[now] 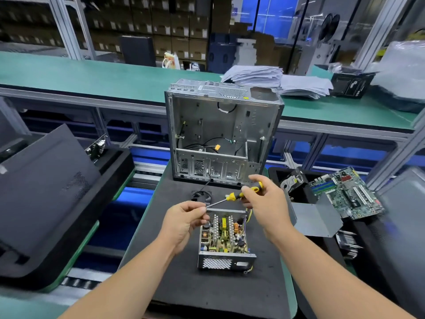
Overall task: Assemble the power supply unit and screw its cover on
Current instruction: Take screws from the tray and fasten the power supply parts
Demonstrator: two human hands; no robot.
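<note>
An uncovered power supply unit sits on the black foam mat, its circuit board and coils showing from above. Its grey metal cover lies to the right, off the unit. My right hand grips the yellow and black handle of a screwdriver above the unit's far edge. My left hand pinches the tip of the screwdriver's shaft with curled fingers; whether a screw sits there is too small to tell.
An empty metal computer case stands upright behind the unit. A small black fan lies in front of it. A motherboard and parts rest at right. Black panels lean at left. Paper stacks lie on the green bench.
</note>
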